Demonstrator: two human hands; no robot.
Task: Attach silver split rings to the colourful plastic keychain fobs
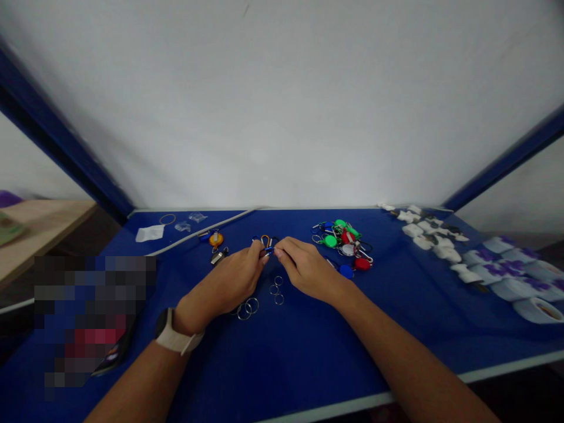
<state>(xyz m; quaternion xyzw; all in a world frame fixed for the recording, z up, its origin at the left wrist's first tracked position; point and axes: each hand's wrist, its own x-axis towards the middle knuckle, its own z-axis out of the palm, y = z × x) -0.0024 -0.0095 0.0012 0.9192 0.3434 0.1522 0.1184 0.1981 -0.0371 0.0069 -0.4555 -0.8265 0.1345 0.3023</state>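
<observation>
My left hand (240, 273), with a watch on its wrist, pinches a small blue carabiner (269, 249) near the middle of the table. From the other side my right hand (304, 264) closes its fingers on the same blue piece. Just behind the hands lies an orange carabiner (265, 240). Several silver rings (248, 308) rest below my left hand, and smaller rings (276, 289) lie between the two hands. To the right is a pile of badge reels with clips (347, 250) in green, red, blue and white. An orange reel (216, 238) lies to the left.
A white cord (198, 230) crosses the blue table (282, 376) at the back left, near a white paper (150, 233). White objects (440, 244) and tape-like rolls (537, 309) line the right side. A pixelated item (94, 317) covers the left.
</observation>
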